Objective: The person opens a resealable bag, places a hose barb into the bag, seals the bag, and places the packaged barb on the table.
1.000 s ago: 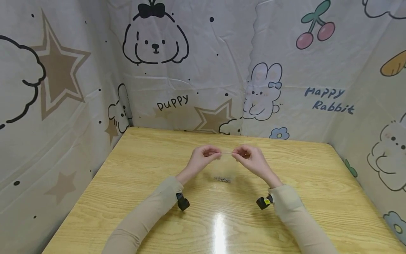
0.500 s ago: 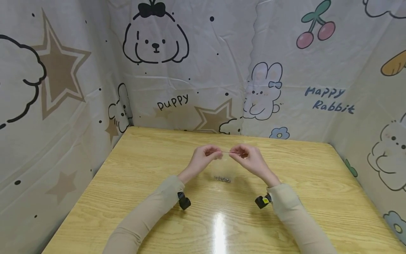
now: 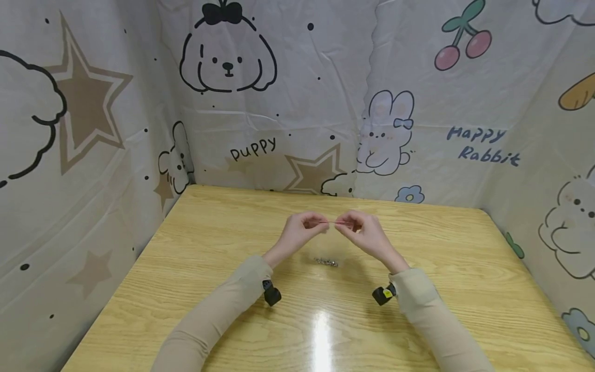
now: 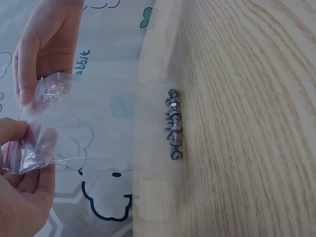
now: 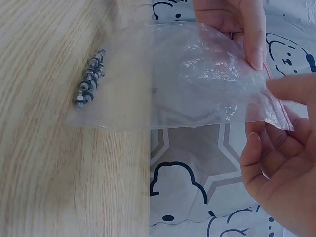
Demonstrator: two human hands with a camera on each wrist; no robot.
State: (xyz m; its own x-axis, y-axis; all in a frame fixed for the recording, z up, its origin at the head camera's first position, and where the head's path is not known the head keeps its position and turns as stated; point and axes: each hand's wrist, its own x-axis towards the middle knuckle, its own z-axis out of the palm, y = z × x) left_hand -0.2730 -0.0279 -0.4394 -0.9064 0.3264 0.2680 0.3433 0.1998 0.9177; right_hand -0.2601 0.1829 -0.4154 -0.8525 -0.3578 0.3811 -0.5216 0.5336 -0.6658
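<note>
A clear zip-lock bag [image 5: 182,74] with a red line along its seal hangs upright between my hands, above the table. In the head view, my left hand [image 3: 299,231] pinches the top edge between thumb and fingers. Just across from it, my right hand [image 3: 364,235] pinches the same edge, with a small gap between the two sets of fingertips. Small metal bolts with nuts [image 4: 174,123] lie in a row along the bag's bottom; several show through the plastic. Crumpled, shiny plastic appears near the fingers in both wrist views.
The wood-grain table [image 3: 223,299] spreads beneath both arms. A patterned cloth [image 3: 297,103] with cartoon animals hangs behind the table and along its sides. Small black wrist cameras [image 3: 271,294] sit on both sleeves.
My hands have come closer together along the top of the bag, narrowing the gap between their fingertips. The bolts at the bottom have stayed in nearly the same place.
</note>
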